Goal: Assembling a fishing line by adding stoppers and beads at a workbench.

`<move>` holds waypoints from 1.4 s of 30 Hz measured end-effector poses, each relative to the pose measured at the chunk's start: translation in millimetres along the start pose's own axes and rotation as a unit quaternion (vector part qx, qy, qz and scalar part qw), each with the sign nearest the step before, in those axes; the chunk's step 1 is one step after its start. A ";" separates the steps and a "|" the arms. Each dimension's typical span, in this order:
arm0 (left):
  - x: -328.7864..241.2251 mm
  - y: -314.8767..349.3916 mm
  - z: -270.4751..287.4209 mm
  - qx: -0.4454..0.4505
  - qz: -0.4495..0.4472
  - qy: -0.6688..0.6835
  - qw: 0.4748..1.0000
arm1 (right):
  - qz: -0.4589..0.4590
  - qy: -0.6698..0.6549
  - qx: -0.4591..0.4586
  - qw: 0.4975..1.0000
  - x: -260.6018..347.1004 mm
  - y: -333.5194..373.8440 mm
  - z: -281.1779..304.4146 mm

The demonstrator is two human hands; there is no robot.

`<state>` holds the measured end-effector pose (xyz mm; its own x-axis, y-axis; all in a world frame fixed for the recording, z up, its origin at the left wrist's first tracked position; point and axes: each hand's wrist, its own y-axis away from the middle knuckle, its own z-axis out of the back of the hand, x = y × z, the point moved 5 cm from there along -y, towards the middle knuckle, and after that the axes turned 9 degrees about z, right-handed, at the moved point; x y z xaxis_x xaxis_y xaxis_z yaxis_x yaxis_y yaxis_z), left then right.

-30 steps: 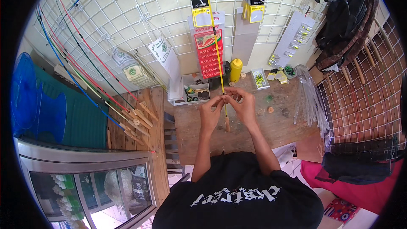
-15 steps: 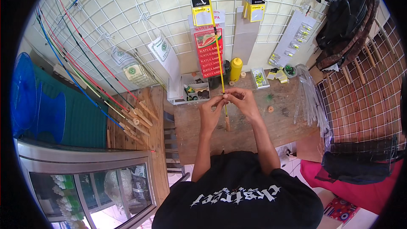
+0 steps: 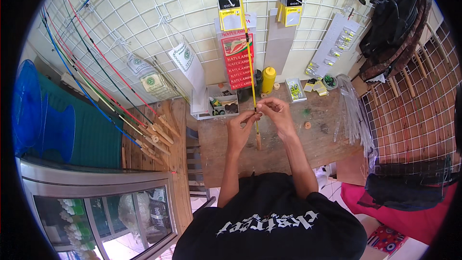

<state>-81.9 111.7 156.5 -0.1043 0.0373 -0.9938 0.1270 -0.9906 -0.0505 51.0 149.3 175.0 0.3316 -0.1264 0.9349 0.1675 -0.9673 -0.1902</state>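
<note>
A thin yellow fishing rod (image 3: 250, 62) runs from the upper middle down toward me, with a dark band partway up. Its short cork handle (image 3: 259, 143) hangs over the worktable. My left hand (image 3: 239, 129) is closed on the rod above the handle, pinching it between thumb and fingers. Just beside the rod and slightly higher, my right hand (image 3: 276, 116) has thumb and forefinger pressed together. Whatever small thing is in that pinch is too small to make out. A dark patch on the rod shows between the two hands.
On the wooden table (image 3: 308, 156) are a divided box (image 3: 223, 110), a yellow bottle (image 3: 268, 80), a white tray (image 3: 295, 90) of small green items and a cork ring (image 3: 307, 125). Clear plastic tubes (image 3: 353, 115) lie right. Colored rods (image 3: 108, 65) lean left. A wire grid (image 3: 192, 7) stands behind.
My right fingertips have shifted slightly up and right, off the left fingertips. The rod has moved a little to the right at its upper part. The left hand stays on the rod.
</note>
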 end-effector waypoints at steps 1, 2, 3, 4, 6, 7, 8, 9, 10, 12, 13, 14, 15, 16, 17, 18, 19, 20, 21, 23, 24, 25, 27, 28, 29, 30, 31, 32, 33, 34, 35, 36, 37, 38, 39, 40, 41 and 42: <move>0.5 0.0 -0.1 0.002 0.002 0.013 1.000 | 0.001 -0.001 0.002 1.000 5.1 -2.2 -3.1; 0.3 0.1 0.0 0.000 0.000 0.012 1.000 | 0.017 0.015 -0.007 1.000 13.4 -6.2 -4.4; 0.4 -0.4 -2.7 0.000 0.007 0.027 1.000 | 0.034 0.033 -0.019 0.999 24.5 -10.1 -4.1; -0.1 0.2 -2.9 -0.001 0.015 0.041 0.999 | 0.035 0.032 -0.019 0.999 32.9 -13.9 -7.0; -2.5 1.9 -2.5 -0.010 0.015 0.019 1.000 | 0.058 0.029 -0.018 0.998 52.4 -23.5 -14.2; -3.4 2.0 -2.4 -0.019 0.017 -0.002 1.000 | 0.061 0.029 -0.019 0.998 62.4 -28.7 -18.3; -3.4 1.9 -3.2 -0.018 0.014 -0.001 1.000 | 0.093 0.023 -0.025 0.995 75.7 -34.1 -22.3; -1.8 1.7 -3.3 -0.019 0.017 -0.006 1.000 | 0.125 0.016 -0.030 0.992 88.0 -38.9 -26.1; -0.7 1.6 -3.3 -0.019 0.020 -0.010 1.000 | 0.128 0.016 -0.029 0.991 96.4 -43.2 -29.1; -0.5 1.7 -3.9 -0.016 0.009 -0.012 1.000 | 0.139 0.020 -0.019 0.990 111.2 -50.7 -34.3; -0.4 1.3 -4.9 -0.013 0.002 -0.013 1.000 | 0.142 0.020 -0.018 0.990 116.9 -54.3 -35.9; 0.1 0.4 -5.7 -0.012 -0.001 -0.013 1.000 | 0.149 0.020 -0.020 0.988 122.4 -57.7 -37.2; 1.5 0.4 -5.1 -0.013 -0.002 -0.010 1.000 | 0.154 0.020 -0.021 0.988 126.4 -60.1 -40.0; 2.9 0.4 -4.6 -0.013 -0.002 -0.007 1.000 | 0.155 0.019 -0.020 0.988 130.3 -62.1 -43.5; 4.5 0.5 -3.9 -0.014 -0.003 -0.008 1.000 | 0.161 0.013 -0.020 0.987 134.3 -63.7 -47.1; 5.7 0.0 -4.5 -0.007 0.004 -0.009 1.000 | 0.166 0.007 -0.022 0.986 137.6 -64.7 -48.7; 6.9 -0.5 -5.1 -0.001 0.011 -0.010 1.000 | 0.168 0.007 -0.021 0.986 139.3 -65.2 -49.4; 7.0 -0.6 -5.2 -0.001 0.010 -0.010 1.000 | 0.175 0.012 -0.024 0.984 141.3 -65.4 -49.7; 4.8 -0.5 -5.3 -0.007 0.001 -0.011 1.000 | 0.181 0.016 -0.026 0.983 143.3 -65.7 -49.7; 2.4 -0.4 -5.5 -0.014 -0.009 -0.012 1.000 | 0.190 0.022 -0.028 0.981 143.8 -67.2 -49.5; 2.5 -0.2 -5.5 -0.012 -0.009 -0.009 1.000 | 0.197 0.028 -0.031 0.979 143.8 -67.8 -49.7; 2.6 0.0 -5.4 -0.010 -0.010 -0.007 1.000 | 0.198 0.028 -0.029 0.979 144.2 -68.1 -50.4; 1.8 0.4 -4.9 -0.013 -0.012 -0.012 1.000 | 0.201 0.051 -0.032 0.978 145.8 -68.1 -50.8; 1.4 0.4 -4.7 -0.016 -0.014 -0.018 1.000 | 0.202 0.051 -0.032 0.978 145.5 -68.5 -50.7; 1.8 0.2 -4.5 -0.016 -0.014 -0.018 1.000 | 0.211 0.056 -0.029 0.976 145.5 -68.7 -50.8; 2.2 -0.2 -5.1 -0.016 -0.013 -0.017 1.000 | 0.220 0.061 -0.026 0.973 146.6 -68.6 -50.6; 2.4 -0.4 -5.6 -0.017 -0.011 -0.017 1.000 | 0.221 0.062 -0.026 0.973 147.2 -68.5 -50.3; 2.2 -0.5 -6.4 -0.016 -0.011 -0.016 1.000 | 0.218 0.060 -0.028 0.974 147.5 -68.4 -49.9; 1.7 -0.2 -5.9 -0.018 -0.012 -0.016 1.000 | 0.216 0.057 -0.029 0.974 147.2 -68.6 -50.5; 1.5 0.0 -5.2 -0.019 -0.012 -0.015 1.000 | 0.216 0.057 -0.028 0.974 146.6 -69.3 -51.2; 1.7 0.2 -4.5 -0.020 -0.013 -0.015 1.000 | 0.218 0.061 -0.035 0.973 145.9 -70.3 -51.1; 1.9 0.2 -4.8 -0.019 -0.011 -0.018 1.000 | 0.221 0.067 -0.043 0.972 146.5 -70.8 -50.4; 2.2 0.3 -5.0 -0.019 -0.009 -0.022 1.000 | 0.222 0.067 -0.043 0.972 147.6 -70.9 -50.8; 2.1 0.5 -5.2 -0.019 -0.010 -0.022 1.000 | 0.228 0.064 -0.041 0.971 149.7 -70.7 -51.6; 2.7 0.5 -5.0 -0.021 -0.011 -0.019 1.000 | 0.234 0.060 -0.040 0.970 151.2 -70.8 -52.7; 2.9 0.6 -4.7 -0.023 -0.012 -0.016 1.000 | 0.235 0.060 -0.039 0.969 153.3 -70.5 -54.5; 2.9 1.0 -4.2 -0.024 -0.013 -0.016 1.000 | 0.229 0.045 -0.039 0.972 155.5 -69.9 -56.8; 2.3 0.9 -5.0 -0.021 -0.017 -0.018 0.999 | 0.223 0.031 -0.040 0.973 157.3 -69.8 -57.2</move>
<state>-77.1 111.5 153.7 -0.1453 0.0643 -0.9873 0.1648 -0.9824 -0.0882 38.4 184.4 352.4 0.2987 -0.5488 0.7807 -0.0539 -0.8265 -0.5604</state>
